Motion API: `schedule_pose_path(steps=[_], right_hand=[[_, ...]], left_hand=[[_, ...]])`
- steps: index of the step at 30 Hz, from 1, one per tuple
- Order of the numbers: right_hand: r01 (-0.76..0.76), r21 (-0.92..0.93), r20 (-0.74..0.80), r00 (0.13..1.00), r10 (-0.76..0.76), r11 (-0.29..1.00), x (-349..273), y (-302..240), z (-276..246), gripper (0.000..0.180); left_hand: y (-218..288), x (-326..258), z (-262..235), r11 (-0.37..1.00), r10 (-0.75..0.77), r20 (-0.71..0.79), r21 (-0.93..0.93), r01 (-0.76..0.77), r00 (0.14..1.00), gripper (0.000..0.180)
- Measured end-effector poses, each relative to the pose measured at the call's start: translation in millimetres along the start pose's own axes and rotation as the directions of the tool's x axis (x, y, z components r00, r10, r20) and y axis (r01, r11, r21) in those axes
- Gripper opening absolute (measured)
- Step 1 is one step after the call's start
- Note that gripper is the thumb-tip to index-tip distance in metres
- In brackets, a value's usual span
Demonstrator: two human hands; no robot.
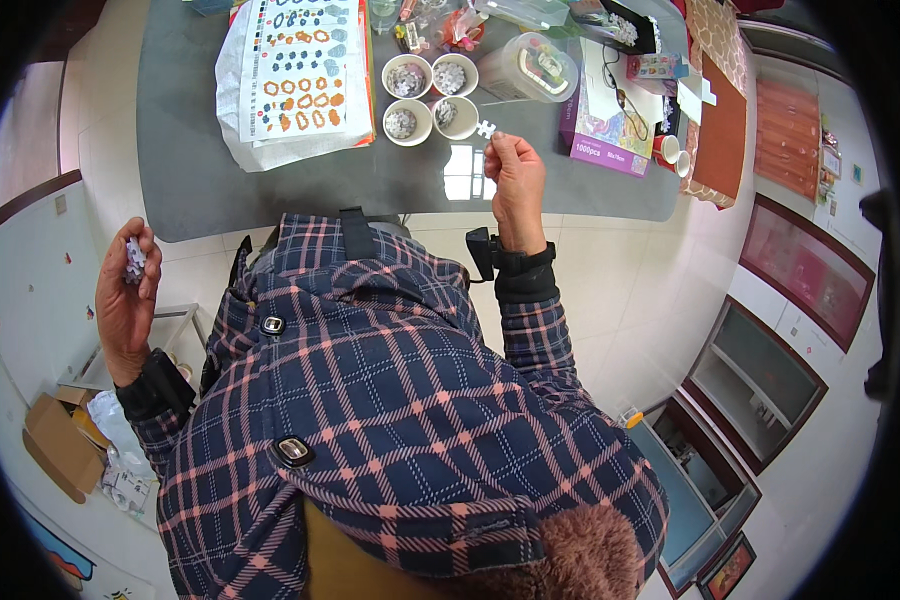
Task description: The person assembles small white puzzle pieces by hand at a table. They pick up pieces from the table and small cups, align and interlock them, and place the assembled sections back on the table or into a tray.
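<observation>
A single pale jigsaw piece [486, 129] is pinched between the thumb and finger of my right hand [518, 185], just right of the nearest paper cups. My left hand [127, 300] is off the table's left side, its fingers curled round several whitish jigsaw pieces [135, 260]. Four white paper cups stand grouped on the table: a far left cup [388, 88], a far right cup [469, 72], a near left cup [407, 139] and a near right cup [458, 131]. Each has small jigsaw pieces inside.
The grey table [195, 190] bears printed sheets [305, 75] left of the cups. A clear plastic tub [535, 70], a purple puzzle box [610, 150] with glasses [625, 100], and more paper cups [673, 152] are on the right. An open cardboard box [62, 450] sits low at left.
</observation>
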State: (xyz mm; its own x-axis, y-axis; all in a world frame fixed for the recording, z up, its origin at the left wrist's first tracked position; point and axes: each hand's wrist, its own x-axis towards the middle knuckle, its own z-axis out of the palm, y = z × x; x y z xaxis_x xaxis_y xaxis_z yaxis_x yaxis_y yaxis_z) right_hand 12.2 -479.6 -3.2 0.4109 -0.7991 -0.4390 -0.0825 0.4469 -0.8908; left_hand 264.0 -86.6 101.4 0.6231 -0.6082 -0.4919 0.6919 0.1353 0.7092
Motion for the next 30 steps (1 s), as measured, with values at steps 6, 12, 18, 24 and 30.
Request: schedule_pose_path(steps=[6,12,18,24,30], right_hand=[[-0.003,-0.017,-0.014,1.0,0.003,1.0,10,6,5,0.013],[0.0,-0.019,0.003,1.0,0.0,1.0,14,7,8,0.013],[0.003,-0.041,-0.001,1.0,-0.003,0.999,14,7,10,0.012],[0.028,-0.043,0.012,1.0,-0.028,0.999,16,8,10,0.011],[0.015,-0.043,0.013,1.0,-0.014,0.999,18,8,9,0.012]], left_hand=[[0,-6,-3,1.0,0.023,-0.138,0.007,-0.022,0.99,0.045],[0,-15,-5,0.999,0.013,-0.198,0.037,-0.006,0.98,0.046],[-5,-23,-11,1.0,0.003,-0.182,0.022,0.001,0.983,0.044],[-8,-29,-13,1.0,0.017,-0.196,0.01,-0.015,0.981,0.043],[-11,-32,-9,0.999,0.022,-0.199,-0.018,-0.026,0.98,0.044]])
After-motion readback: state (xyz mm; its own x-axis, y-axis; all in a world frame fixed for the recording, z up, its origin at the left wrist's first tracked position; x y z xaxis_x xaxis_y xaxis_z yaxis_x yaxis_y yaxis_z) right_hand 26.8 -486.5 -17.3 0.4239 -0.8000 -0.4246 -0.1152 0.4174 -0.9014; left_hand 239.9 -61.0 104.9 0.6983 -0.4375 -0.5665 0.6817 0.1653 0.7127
